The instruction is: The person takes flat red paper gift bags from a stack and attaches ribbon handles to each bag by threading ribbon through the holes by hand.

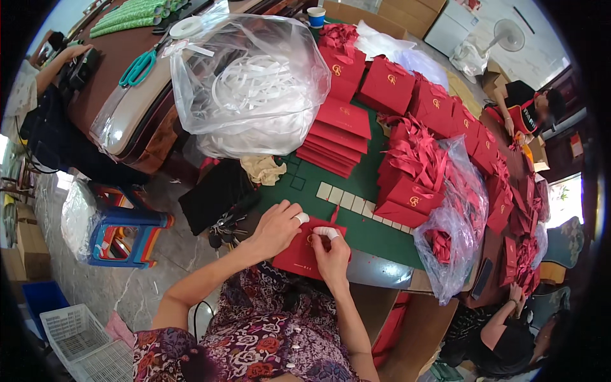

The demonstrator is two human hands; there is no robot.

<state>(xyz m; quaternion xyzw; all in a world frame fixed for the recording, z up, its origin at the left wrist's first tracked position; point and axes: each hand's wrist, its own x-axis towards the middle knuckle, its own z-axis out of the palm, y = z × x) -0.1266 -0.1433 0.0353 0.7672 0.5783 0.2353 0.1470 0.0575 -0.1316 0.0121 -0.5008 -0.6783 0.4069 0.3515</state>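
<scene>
steadying a small red bag [299,262] at the table's near edge, both bare hands are on it. it is smooth, stiff-looking paper, flat-faced and straight-sided, with gold print and a thin red ribbon [335,214] at its far end. the left hand [278,228] lies over the upper left part, fingers bent and slightly spread; i cannot tell how firmly it grips. the right hand [330,253] has thumb and forefinger nearly together on the front, the other fingers curled; whether they pinch something small, i cannot tell. white wrapping covers a fingertip on each.

the lower part of the bag juts toward the patterned dress [273,325]. right of the right hand, the green mat [382,245] has open room, bounded beyond by a row of pale square tiles [352,202] and farther right by thin, crinkled plastic [455,254]. to the left, a soft black pouch [213,197] and metal keys [227,228] crowd the forearm.

the bag's ribbon end points away, leaning right; its long axis is hard to judge under the hands.
</scene>
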